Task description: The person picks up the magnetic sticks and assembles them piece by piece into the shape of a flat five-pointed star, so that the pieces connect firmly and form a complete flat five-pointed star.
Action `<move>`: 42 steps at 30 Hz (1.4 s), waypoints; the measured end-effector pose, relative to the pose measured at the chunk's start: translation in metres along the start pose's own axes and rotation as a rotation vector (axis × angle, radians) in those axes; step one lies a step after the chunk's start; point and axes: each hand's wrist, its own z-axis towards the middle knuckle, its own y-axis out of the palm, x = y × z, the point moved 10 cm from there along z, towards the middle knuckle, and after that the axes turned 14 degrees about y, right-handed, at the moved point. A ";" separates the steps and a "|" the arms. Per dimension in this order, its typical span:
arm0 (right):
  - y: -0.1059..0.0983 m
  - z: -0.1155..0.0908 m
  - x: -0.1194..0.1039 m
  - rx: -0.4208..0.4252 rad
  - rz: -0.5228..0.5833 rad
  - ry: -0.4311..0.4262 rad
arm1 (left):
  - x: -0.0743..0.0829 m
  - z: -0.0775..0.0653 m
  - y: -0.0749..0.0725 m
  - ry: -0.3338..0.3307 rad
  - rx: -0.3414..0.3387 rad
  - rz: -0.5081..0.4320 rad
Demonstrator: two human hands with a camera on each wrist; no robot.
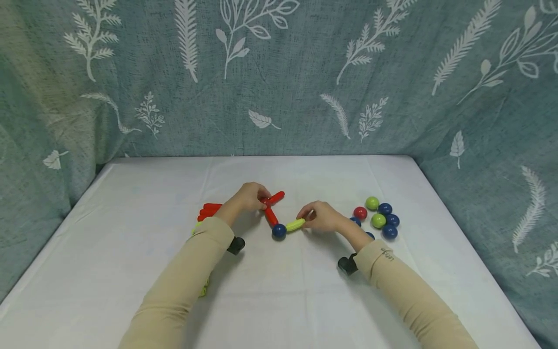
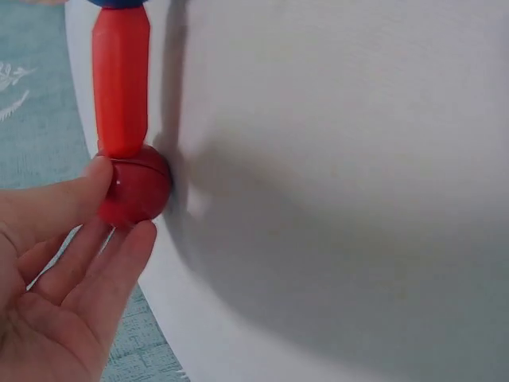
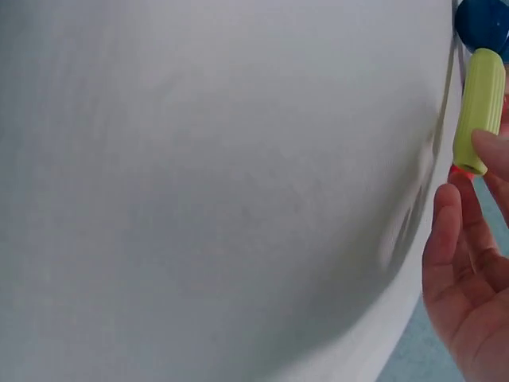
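My left hand [image 1: 250,195] pinches a red ball [image 2: 137,191] between thumb and fingertips. One red rod [image 1: 271,216] runs from this ball to a blue ball [image 1: 279,231] nearer me, and a second red rod [image 1: 276,197] points out to the far right. A ribbed yellow-green rod [image 1: 295,225] reaches from the blue ball towards my right hand [image 1: 323,216], whose thumb and fingers hold its free end. In the right wrist view, the thumb lies against the yellow-green rod [image 3: 480,99] close to its open end.
Loose blue, green and red balls [image 1: 378,221] are grouped at the right, some partly behind my right forearm. To the left, several red rods [image 1: 209,210] and some yellow-green pieces [image 1: 204,287] show beside my left sleeve. A white cloth [image 1: 279,315] covers the table; a patterned curtain [image 1: 296,116] hangs behind.
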 end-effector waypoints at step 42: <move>-0.007 -0.011 -0.009 0.051 0.029 -0.128 | 0.026 -0.045 0.009 0.008 0.176 0.123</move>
